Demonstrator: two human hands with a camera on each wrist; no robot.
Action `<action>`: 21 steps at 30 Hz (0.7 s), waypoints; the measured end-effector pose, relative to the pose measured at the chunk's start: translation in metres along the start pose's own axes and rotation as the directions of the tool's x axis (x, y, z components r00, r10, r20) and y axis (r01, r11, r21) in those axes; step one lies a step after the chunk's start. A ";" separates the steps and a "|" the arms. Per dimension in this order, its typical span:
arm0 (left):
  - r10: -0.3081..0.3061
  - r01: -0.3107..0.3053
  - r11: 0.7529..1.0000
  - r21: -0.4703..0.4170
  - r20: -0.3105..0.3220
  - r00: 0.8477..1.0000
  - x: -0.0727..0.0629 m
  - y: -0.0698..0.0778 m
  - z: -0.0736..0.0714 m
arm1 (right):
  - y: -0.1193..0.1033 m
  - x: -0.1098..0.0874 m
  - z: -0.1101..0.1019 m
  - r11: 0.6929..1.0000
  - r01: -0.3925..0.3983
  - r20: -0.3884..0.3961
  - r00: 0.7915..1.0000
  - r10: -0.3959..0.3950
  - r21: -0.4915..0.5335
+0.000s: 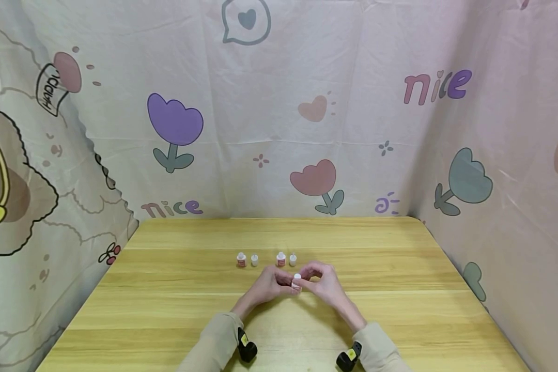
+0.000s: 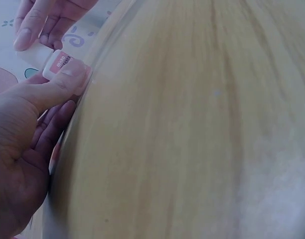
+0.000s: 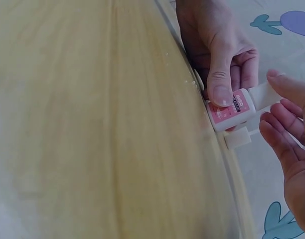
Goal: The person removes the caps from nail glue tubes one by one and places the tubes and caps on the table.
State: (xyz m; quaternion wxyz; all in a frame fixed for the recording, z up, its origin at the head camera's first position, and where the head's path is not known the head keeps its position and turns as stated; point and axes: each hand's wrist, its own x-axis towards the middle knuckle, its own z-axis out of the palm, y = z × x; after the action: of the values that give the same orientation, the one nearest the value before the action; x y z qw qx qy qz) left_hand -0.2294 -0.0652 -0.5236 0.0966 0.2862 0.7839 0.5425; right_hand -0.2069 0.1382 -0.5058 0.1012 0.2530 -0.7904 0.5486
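Note:
In the head view my left hand [image 1: 267, 285] and right hand [image 1: 324, 285] meet over the near middle of the table around a small white bottle [image 1: 296, 287] with a pink label. The thumb and fingers of my left hand [image 2: 28, 119] grip the bottle [image 2: 60, 63] by its body, thumb across the label. At its top, my right hand [image 3: 294, 124] pinches the white cap [image 3: 263, 95] between thumb and fingers. The cap sits on the bottle's neck. Part of the label is hidden under the left thumb.
Beyond the hands stand two similar bottles, one to the left [image 1: 241, 260] and one nearer the middle [image 1: 281, 260]. Beside each is a small white cap, the left cap [image 1: 254, 260] and the right cap [image 1: 293, 260], which has a thin stem pointing up. Printed cloth surrounds the wooden table [image 1: 190, 289].

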 end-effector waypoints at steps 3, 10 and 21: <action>-0.005 0.005 1.000 -0.010 0.004 1.000 0.000 0.000 0.000 | -0.001 0.000 0.001 1.000 -0.005 -0.015 1.000 0.005 -0.012; -0.011 0.011 1.000 -0.017 0.006 1.000 0.000 0.001 0.000 | -0.019 0.001 -0.003 0.998 0.053 -0.001 0.999 -0.053 -0.029; -0.022 0.022 1.000 -0.009 0.010 1.000 0.000 0.003 -0.001 | -0.002 0.001 -0.003 0.995 0.096 0.028 0.995 -0.095 -0.015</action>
State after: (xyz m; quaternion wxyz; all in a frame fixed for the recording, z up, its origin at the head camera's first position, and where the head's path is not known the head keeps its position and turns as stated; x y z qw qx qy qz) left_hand -0.2287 -0.0651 -0.5204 0.1076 0.2799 0.7841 0.5434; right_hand -0.2071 0.1401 -0.5030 0.1185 0.2972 -0.7832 0.5332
